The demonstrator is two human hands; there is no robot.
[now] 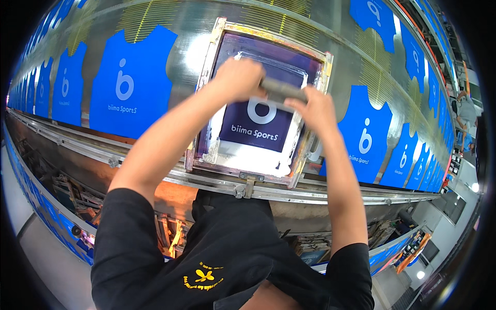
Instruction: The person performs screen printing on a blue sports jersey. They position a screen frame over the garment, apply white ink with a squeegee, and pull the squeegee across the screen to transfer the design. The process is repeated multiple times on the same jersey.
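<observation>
Both of my hands grip a squeegee, a long bar (283, 89) held crosswise over a printing screen. My left hand (241, 78) is closed round its left end. At the right end, my right hand (316, 108) is closed on it, slightly blurred. Below them lies the screen's worn, paint-smeared frame (327, 70), flat on the long table. A pale logo and lettering show on its dark purple mesh (240, 114). White ink (250, 155) is pooled along the near end, with smears up both sides. My hands hide part of the mesh and the squeegee's lower edge.
Blue sleeveless garment pieces with white prints lie left (132, 85) and right (364, 137) of the screen, and more across the far side. A metal rail (289, 194) with a clamp (241, 191) edges the table before me. Wooden frames (315, 243) are stacked below. A person (466, 111) stands far right.
</observation>
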